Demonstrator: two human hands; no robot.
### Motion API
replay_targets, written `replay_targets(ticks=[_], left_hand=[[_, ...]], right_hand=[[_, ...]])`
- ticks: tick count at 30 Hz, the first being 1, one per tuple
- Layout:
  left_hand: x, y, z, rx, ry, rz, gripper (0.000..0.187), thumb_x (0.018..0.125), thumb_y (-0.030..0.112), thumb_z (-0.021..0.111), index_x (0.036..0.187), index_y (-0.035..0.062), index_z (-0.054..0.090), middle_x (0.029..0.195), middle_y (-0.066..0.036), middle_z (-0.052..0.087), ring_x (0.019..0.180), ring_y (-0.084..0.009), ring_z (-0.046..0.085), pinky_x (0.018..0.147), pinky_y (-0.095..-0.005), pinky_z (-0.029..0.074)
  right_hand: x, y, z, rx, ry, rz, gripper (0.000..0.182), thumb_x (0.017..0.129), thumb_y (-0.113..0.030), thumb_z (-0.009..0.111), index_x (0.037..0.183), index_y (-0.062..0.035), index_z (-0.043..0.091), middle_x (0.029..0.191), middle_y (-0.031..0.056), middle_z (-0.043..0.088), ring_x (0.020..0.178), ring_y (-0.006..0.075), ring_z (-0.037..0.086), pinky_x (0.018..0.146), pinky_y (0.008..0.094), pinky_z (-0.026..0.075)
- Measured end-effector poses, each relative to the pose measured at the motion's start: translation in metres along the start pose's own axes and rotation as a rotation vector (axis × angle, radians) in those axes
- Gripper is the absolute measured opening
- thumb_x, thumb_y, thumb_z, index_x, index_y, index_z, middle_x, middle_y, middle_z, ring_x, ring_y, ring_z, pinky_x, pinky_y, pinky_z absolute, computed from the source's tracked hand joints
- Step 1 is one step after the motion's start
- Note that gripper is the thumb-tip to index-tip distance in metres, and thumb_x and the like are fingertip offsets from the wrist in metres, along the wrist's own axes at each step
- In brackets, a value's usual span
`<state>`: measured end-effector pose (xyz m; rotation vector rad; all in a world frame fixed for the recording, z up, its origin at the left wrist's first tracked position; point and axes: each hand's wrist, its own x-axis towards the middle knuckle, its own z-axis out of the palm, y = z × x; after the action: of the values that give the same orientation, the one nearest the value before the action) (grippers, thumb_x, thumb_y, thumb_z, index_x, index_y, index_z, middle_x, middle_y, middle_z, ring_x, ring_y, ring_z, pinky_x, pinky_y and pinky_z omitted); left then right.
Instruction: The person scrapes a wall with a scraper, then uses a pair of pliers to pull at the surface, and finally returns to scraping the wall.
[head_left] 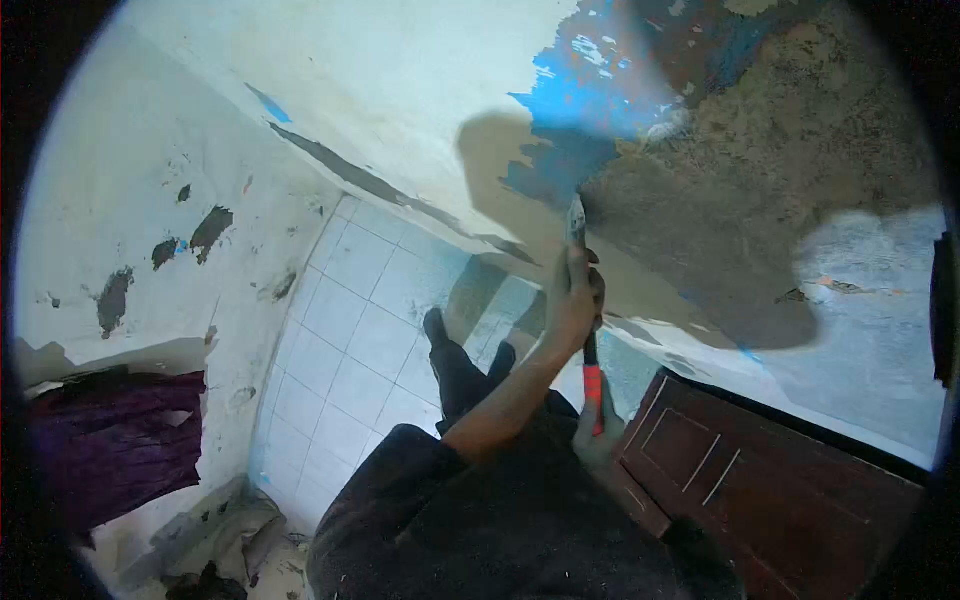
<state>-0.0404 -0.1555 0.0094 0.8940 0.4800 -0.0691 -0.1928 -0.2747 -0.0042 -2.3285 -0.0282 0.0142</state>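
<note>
My left hand [572,305] is closed around the upper part of a long tool with a red grip [593,385], a black shaft and a narrow metal tip. That tip meets the wall at the lower edge of a blue paint patch [560,165]. Lower down, my right hand [598,432] is closed on the red grip. Whether the metal tip and the red grip belong to one piece is hidden by my left hand. Right of the tip, the wall [740,180] shows bare grey-brown plaster, with pale paint to its left.
A dark brown panelled wooden piece [690,450] stands at the lower right, close to the wall. White tiles [350,290] cover the floor under my feet. At left, a wall [150,250] with chipped patches bears a purple cloth [125,440]. Rubble or cloth [235,540] lies in the lower-left corner.
</note>
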Motion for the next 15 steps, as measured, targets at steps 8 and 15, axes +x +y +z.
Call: replay_targets(ticks=[8, 15], left_hand=[[-0.003, -0.001, 0.010, 0.004, 0.022, 0.031, 0.042, 0.099, 0.048, 0.034, 0.098, 0.0083, 0.047, 0.058, 0.003, 0.038, 0.041, -0.0056, 0.033, 0.034, -0.0226, 0.025], [0.002, -0.008, 0.008, -0.025, -0.022, 0.020, 0.042, 0.098, 0.052, 0.035, 0.099, 0.0114, 0.047, 0.059, 0.004, 0.038, 0.042, -0.0057, 0.034, 0.036, -0.0225, 0.027]], right_hand=[[-0.001, 0.010, -0.001, 0.176, 0.001, 0.117, 0.042, 0.095, -0.015, 0.049, 0.132, 0.0060, 0.046, 0.065, 0.0028, 0.057, 0.055, 0.0086, 0.050, 0.051, 0.0257, 0.039], [-0.006, 0.023, 0.005, 0.212, 0.111, 0.083, 0.039, 0.094, -0.013, 0.052, 0.130, 0.0028, 0.051, 0.064, 0.0048, 0.055, 0.056, 0.0081, 0.048, 0.050, 0.0251, 0.038]])
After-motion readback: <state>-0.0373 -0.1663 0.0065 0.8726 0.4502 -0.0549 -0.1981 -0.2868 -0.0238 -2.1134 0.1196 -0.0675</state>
